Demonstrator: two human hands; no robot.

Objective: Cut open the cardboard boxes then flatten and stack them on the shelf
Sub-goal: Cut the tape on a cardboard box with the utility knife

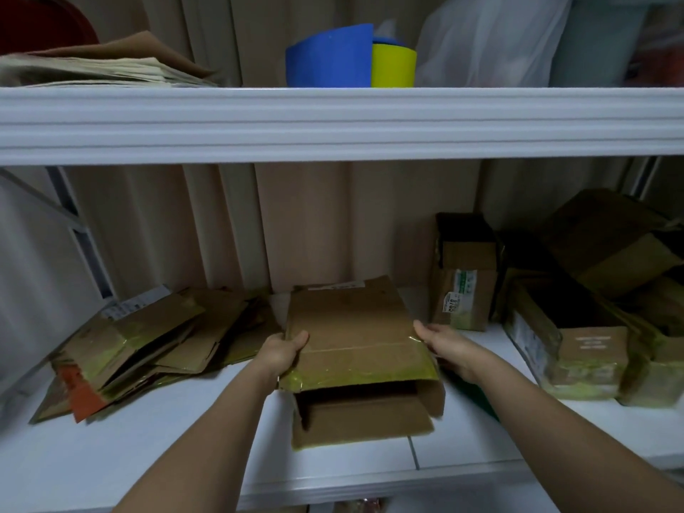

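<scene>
Head view: mid-task, flattening stage.
Left hand (283,351): thumb on top, fingers curled round the box's left edge.
Right hand (446,346): fingers straight against the right edge.
Box (351,327): on the shelf (166,431), near end open, not yet flat.
Done: flattened pile (148,338) at left.
Left: taped boxes (577,346) at right.
</scene>
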